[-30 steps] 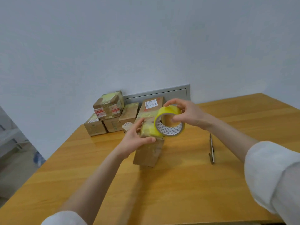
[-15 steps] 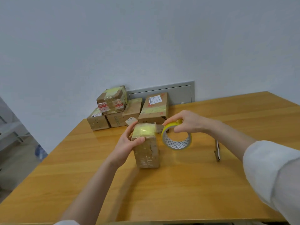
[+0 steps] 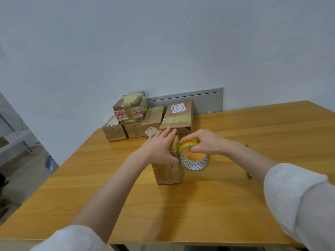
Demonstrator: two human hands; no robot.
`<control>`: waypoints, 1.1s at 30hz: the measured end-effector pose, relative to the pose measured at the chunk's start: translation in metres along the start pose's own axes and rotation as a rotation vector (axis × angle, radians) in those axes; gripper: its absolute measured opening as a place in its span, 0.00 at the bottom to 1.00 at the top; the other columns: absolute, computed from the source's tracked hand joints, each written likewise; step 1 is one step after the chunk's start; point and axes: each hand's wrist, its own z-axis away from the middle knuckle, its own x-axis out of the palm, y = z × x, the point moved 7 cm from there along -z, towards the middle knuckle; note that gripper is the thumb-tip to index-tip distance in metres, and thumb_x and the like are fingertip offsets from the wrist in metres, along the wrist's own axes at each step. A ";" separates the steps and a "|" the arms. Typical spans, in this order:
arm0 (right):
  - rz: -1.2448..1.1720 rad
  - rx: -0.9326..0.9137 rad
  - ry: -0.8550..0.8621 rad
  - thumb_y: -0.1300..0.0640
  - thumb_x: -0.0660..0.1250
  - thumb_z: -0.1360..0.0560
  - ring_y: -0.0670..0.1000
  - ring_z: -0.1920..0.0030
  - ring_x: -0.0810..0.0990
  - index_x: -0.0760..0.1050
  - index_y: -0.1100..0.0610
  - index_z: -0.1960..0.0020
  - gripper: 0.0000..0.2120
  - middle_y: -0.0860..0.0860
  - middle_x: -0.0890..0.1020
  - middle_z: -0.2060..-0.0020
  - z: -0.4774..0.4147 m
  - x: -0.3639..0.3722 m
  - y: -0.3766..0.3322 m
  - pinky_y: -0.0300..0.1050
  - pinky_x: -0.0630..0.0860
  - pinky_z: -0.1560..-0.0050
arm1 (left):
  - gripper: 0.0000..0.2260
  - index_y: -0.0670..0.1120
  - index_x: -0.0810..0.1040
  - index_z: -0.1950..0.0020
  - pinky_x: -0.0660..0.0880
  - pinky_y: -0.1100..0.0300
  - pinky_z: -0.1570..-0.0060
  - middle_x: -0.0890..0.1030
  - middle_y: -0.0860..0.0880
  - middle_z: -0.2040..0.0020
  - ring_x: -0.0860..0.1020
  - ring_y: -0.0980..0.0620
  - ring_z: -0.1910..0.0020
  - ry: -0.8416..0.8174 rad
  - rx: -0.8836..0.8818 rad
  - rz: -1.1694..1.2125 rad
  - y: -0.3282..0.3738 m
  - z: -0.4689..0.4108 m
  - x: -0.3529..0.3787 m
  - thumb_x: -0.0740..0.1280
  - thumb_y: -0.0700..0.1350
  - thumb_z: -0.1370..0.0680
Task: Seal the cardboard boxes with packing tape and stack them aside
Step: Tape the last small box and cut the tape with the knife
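Cardboard box (image 3: 167,173), one, upright, contents unseen, stands mid-table (image 3: 181,214), well back from the near edge, with bare wood near and right of it. The left hand (image 3: 159,149) lies flat over its top, fingers straight, thumb down the near face. Tape roll (image 3: 194,163), yellow, touches the box's upper right side, with the right hand (image 3: 204,142) curled round its rim; taped boxes (image 3: 137,120), a cluster with one stacked on top, sit at the far left edge against the wall.
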 end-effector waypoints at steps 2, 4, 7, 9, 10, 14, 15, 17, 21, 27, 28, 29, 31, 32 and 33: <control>-0.017 0.007 0.005 0.57 0.67 0.31 0.44 0.49 0.75 0.74 0.37 0.38 0.24 0.43 0.77 0.43 0.004 0.001 0.002 0.40 0.75 0.53 | 0.49 0.53 0.45 0.21 0.64 0.46 0.30 0.52 0.51 0.22 0.56 0.45 0.25 -0.054 0.004 -0.028 -0.001 -0.007 -0.002 0.74 0.59 0.32; -0.071 0.005 0.042 0.59 0.69 0.32 0.44 0.47 0.75 0.72 0.40 0.34 0.28 0.42 0.76 0.43 0.008 -0.003 0.004 0.39 0.75 0.52 | 0.50 0.54 0.48 0.21 0.69 0.50 0.35 0.57 0.51 0.25 0.63 0.47 0.29 -0.043 0.012 0.023 -0.005 -0.009 -0.006 0.76 0.58 0.34; -0.294 -0.017 0.174 0.62 0.72 0.33 0.46 0.46 0.78 0.71 0.47 0.33 0.30 0.45 0.78 0.43 0.010 -0.032 -0.001 0.37 0.76 0.51 | 0.50 0.54 0.52 0.22 0.68 0.52 0.34 0.62 0.52 0.30 0.65 0.49 0.30 0.020 -0.010 0.446 -0.021 -0.004 -0.008 0.78 0.55 0.35; -0.457 -0.044 0.224 0.63 0.73 0.33 0.46 0.48 0.79 0.71 0.46 0.34 0.30 0.46 0.79 0.48 0.011 -0.050 -0.009 0.37 0.78 0.54 | 0.50 0.54 0.53 0.22 0.69 0.49 0.33 0.64 0.52 0.30 0.67 0.51 0.30 0.059 -0.035 0.855 -0.029 0.003 0.000 0.79 0.53 0.37; -0.493 -0.062 0.234 0.64 0.72 0.33 0.44 0.51 0.80 0.71 0.45 0.36 0.29 0.45 0.79 0.50 0.011 -0.054 -0.014 0.37 0.78 0.55 | 0.50 0.54 0.53 0.22 0.70 0.48 0.34 0.64 0.52 0.28 0.67 0.51 0.30 0.074 -0.041 0.985 -0.030 0.007 0.007 0.78 0.52 0.37; -0.359 -0.102 0.205 0.67 0.69 0.33 0.48 0.61 0.77 0.73 0.46 0.41 0.25 0.48 0.78 0.58 0.010 -0.043 -0.029 0.44 0.76 0.61 | 0.50 0.55 0.53 0.22 0.70 0.45 0.34 0.62 0.49 0.26 0.65 0.48 0.28 0.075 -0.055 1.123 -0.033 0.013 0.037 0.78 0.49 0.37; -0.334 -0.103 0.206 0.66 0.69 0.33 0.48 0.63 0.75 0.74 0.45 0.43 0.23 0.48 0.77 0.59 0.008 -0.040 -0.031 0.46 0.75 0.61 | 0.49 0.55 0.55 0.22 0.70 0.45 0.34 0.63 0.49 0.26 0.65 0.48 0.28 0.076 -0.055 1.131 -0.035 0.013 0.039 0.79 0.49 0.37; -0.316 -0.103 0.197 0.64 0.69 0.34 0.46 0.66 0.73 0.76 0.44 0.47 0.21 0.46 0.77 0.63 0.004 -0.040 -0.035 0.42 0.72 0.64 | 0.46 0.55 0.58 0.25 0.71 0.47 0.35 0.65 0.49 0.28 0.67 0.49 0.30 0.068 -0.044 1.122 -0.039 0.014 0.040 0.78 0.48 0.37; -0.135 -0.063 0.086 0.61 0.69 0.35 0.45 0.67 0.74 0.79 0.43 0.48 0.19 0.39 0.80 0.63 0.003 -0.044 -0.030 0.42 0.73 0.67 | 0.45 0.52 0.57 0.24 0.72 0.50 0.35 0.67 0.51 0.30 0.68 0.52 0.31 0.060 -0.045 1.094 -0.052 0.018 0.047 0.77 0.45 0.36; -0.050 -0.032 -0.021 0.46 0.75 0.33 0.43 0.47 0.76 0.78 0.39 0.44 0.18 0.43 0.79 0.42 0.008 -0.051 -0.013 0.44 0.74 0.47 | 0.45 0.54 0.57 0.24 0.75 0.61 0.41 0.67 0.61 0.35 0.69 0.56 0.33 0.033 -0.016 1.089 -0.055 0.014 0.048 0.77 0.45 0.36; -0.032 -0.032 -0.030 0.44 0.75 0.33 0.41 0.44 0.74 0.78 0.39 0.42 0.19 0.38 0.78 0.42 0.010 -0.053 -0.011 0.42 0.71 0.44 | 0.45 0.53 0.57 0.24 0.75 0.61 0.41 0.68 0.60 0.34 0.69 0.56 0.33 0.028 -0.014 1.085 -0.058 0.015 0.050 0.77 0.45 0.35; -0.012 -0.024 -0.039 0.43 0.75 0.32 0.40 0.43 0.73 0.78 0.39 0.42 0.19 0.35 0.77 0.44 0.013 -0.055 -0.007 0.42 0.70 0.44 | 0.45 0.53 0.56 0.23 0.75 0.61 0.41 0.68 0.58 0.33 0.69 0.55 0.33 0.023 -0.020 1.092 -0.061 0.015 0.053 0.77 0.44 0.35; 0.004 -0.012 -0.065 0.42 0.73 0.31 0.33 0.53 0.75 0.79 0.42 0.46 0.15 0.29 0.78 0.56 0.021 -0.056 0.004 0.36 0.70 0.53 | 0.46 0.53 0.54 0.23 0.75 0.62 0.42 0.66 0.55 0.30 0.69 0.56 0.33 0.021 -0.031 1.107 -0.067 0.018 0.058 0.77 0.42 0.34; -0.008 -0.009 -0.081 0.43 0.73 0.30 0.32 0.61 0.75 0.81 0.44 0.49 0.12 0.28 0.78 0.63 0.023 -0.053 0.008 0.32 0.70 0.61 | 0.46 0.53 0.54 0.22 0.75 0.64 0.43 0.66 0.55 0.30 0.69 0.58 0.34 0.021 -0.033 1.107 -0.068 0.019 0.060 0.76 0.42 0.34; -0.025 -0.004 -0.097 0.45 0.73 0.30 0.32 0.67 0.74 0.82 0.46 0.51 0.10 0.28 0.77 0.67 0.024 -0.050 0.012 0.30 0.69 0.67 | 0.46 0.53 0.54 0.22 0.75 0.66 0.44 0.66 0.56 0.31 0.70 0.61 0.36 0.017 -0.036 1.109 -0.068 0.019 0.061 0.76 0.42 0.33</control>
